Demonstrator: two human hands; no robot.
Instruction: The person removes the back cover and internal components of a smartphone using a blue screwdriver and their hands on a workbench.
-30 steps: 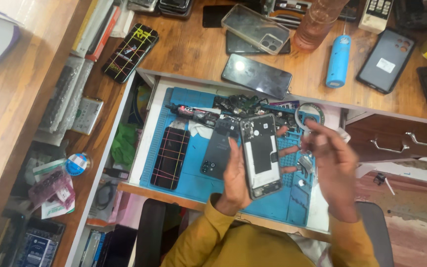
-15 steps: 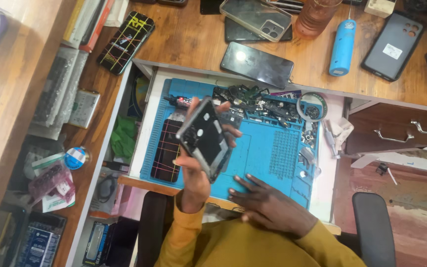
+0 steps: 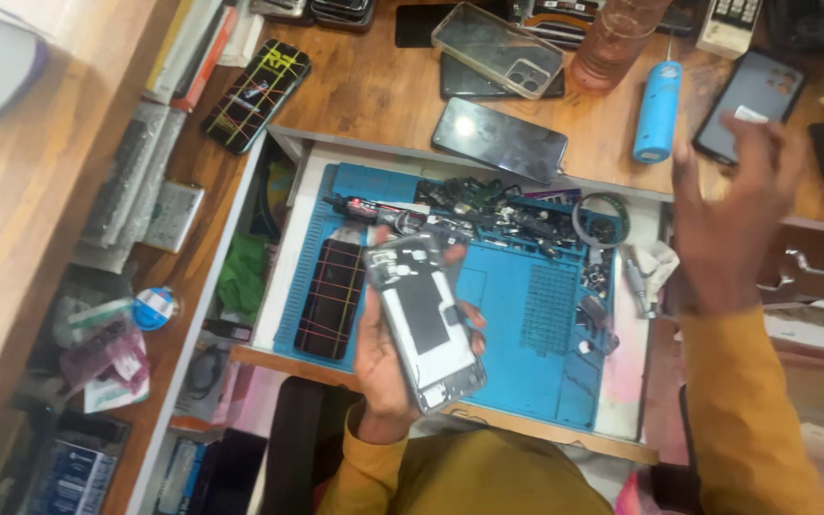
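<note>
My left hand grips an opened phone body, its grey inner frame facing up, held above the blue repair mat in the pulled-out drawer. My right hand is raised to the right, blurred, fingers spread and holding nothing, hovering near a dark phone on the wooden desk. A cracked black phone lies on the mat's left side. A heap of small dark parts and a screwdriver lines the mat's far edge.
On the desk lie a black phone, a clear case, a blue cylinder, a pink tumbler and a phone with yellow marks. A tape ring sits on the drawer's right. Shelves of clutter stand at left.
My right hand rose from below the mat up to the right over the desk. My left hand shifted the phone body right and turned it more upright.
</note>
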